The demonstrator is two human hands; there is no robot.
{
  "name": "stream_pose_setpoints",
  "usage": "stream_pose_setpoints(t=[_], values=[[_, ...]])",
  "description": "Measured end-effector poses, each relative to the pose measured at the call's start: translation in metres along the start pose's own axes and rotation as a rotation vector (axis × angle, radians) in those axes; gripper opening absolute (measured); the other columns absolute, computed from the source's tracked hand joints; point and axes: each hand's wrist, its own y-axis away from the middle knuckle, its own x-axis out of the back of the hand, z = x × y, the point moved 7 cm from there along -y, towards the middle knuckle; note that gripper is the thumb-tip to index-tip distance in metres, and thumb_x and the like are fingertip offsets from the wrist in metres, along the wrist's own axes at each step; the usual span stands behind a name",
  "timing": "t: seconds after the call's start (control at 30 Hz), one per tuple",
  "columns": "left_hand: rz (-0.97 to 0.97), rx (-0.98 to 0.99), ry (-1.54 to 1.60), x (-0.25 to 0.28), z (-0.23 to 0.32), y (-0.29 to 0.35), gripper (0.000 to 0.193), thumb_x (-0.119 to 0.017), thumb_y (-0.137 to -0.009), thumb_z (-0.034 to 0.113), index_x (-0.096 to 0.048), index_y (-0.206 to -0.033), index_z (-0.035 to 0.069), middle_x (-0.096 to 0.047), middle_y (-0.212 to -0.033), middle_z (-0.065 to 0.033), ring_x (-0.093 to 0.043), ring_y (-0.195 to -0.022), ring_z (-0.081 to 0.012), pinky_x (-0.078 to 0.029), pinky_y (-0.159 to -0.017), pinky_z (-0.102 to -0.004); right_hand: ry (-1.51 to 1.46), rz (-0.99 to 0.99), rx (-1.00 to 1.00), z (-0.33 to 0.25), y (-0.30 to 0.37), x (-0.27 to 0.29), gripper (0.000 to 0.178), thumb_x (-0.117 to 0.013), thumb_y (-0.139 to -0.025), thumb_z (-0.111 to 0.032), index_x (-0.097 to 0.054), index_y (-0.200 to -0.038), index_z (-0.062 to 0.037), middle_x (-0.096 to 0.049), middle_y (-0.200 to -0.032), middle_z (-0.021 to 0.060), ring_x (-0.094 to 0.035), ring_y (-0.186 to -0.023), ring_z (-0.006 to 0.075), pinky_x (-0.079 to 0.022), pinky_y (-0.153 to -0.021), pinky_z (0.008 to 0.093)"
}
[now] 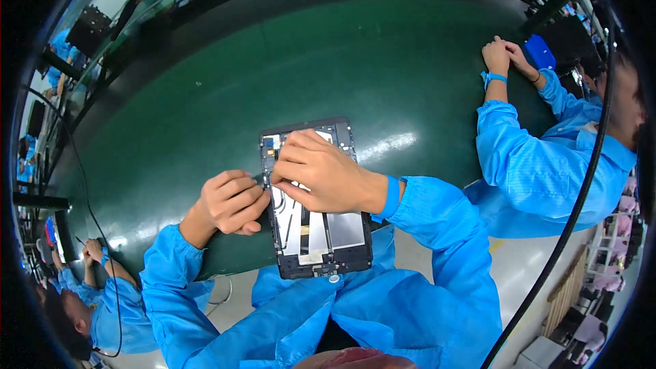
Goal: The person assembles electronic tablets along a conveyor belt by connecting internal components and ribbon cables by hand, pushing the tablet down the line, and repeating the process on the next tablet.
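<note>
An opened tablet (348,229), its inner parts bare, lies lengthwise in front of me, its near end reaching past the table's front edge. Silvery-white panels, dark strips and a small orange piece show inside its black frame. My left hand (236,203) is closed beside the tablet's left edge, fingers curled and thumb tucked in; what it holds, if anything, is hidden. Over the upper part of the tablet, my right hand (321,171) is closed in a pinch near the left edge. Its fingertips cover whatever is between them. A blue band circles my right wrist.
The green tabletop (225,82) stretches away beyond the tablet. At the right, a co-worker's hands (502,55) rest on the table near a blue object (540,51). Another person sits at the lower left. A black cable (581,205) hangs down the right side.
</note>
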Motion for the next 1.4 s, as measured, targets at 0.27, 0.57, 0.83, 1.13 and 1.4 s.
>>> stream_pose_setpoints(t=[0.27, 0.57, 0.83, 1.13, 1.4], values=[[0.037, -0.004, -0.013, 0.001, 0.000, -0.010, 0.050, -0.047, -0.113, 0.036, -0.082, -0.097, 0.003, -0.075, -0.092, -0.0084, -0.072, -0.085, -0.0249, -0.063, -0.081, -0.0410, 0.030, 0.043, 0.036, 0.002, -0.004, 0.009, 0.011, -0.082, -0.089, -0.009, -0.073, -0.096, -0.0071, -0.067, -0.096, 0.0071, -0.063, -0.102, 0.0300, -0.050, -0.091, 0.0446], [0.096, -0.037, 0.019, 0.003, 0.008, -0.005, 0.048, -0.049, -0.111, 0.032, -0.081, -0.095, 0.002, -0.075, -0.090, -0.0102, -0.071, -0.081, -0.0259, -0.062, -0.079, -0.0402, 0.018, 0.039, 0.037, -0.002, -0.002, 0.006, 0.013, -0.083, -0.087, -0.005, -0.073, -0.095, -0.0071, -0.068, -0.096, 0.0082, -0.063, -0.100, 0.0305, -0.051, -0.091, 0.0446], [0.082, 0.003, 0.038, 0.002, 0.002, -0.002, 0.044, -0.052, -0.111, 0.033, -0.080, -0.097, 0.001, -0.074, -0.093, -0.0103, -0.071, -0.083, -0.0267, -0.061, -0.078, -0.0403, 0.019, 0.022, 0.032, -0.002, -0.006, 0.004, 0.015, -0.084, -0.085, -0.005, -0.074, -0.096, -0.0070, -0.068, -0.096, 0.0084, -0.064, -0.106, 0.0330, -0.051, -0.095, 0.0463], [0.073, 0.034, 0.052, -0.003, -0.001, -0.001, 0.047, -0.047, -0.112, 0.033, -0.079, -0.099, 0.002, -0.074, -0.093, -0.0109, -0.071, -0.083, -0.0273, -0.061, -0.078, -0.0413, 0.015, -0.042, -0.004, -0.005, -0.008, 0.005, 0.013, -0.083, -0.088, -0.006, -0.074, -0.098, -0.0070, -0.067, -0.097, 0.0080, -0.064, -0.103, 0.0313, -0.051, -0.097, 0.0449], [0.105, -0.043, 0.035, -0.001, 0.009, 0.000, 0.050, -0.044, -0.113, 0.034, -0.080, -0.098, 0.001, -0.074, -0.090, -0.0101, -0.072, -0.082, -0.0255, -0.062, -0.079, -0.0406, 0.017, -0.034, -0.009, -0.006, -0.008, 0.007, 0.015, -0.083, -0.085, -0.004, -0.074, -0.097, -0.0065, -0.067, -0.095, 0.0086, -0.064, -0.100, 0.0321, -0.051, -0.096, 0.0448]])
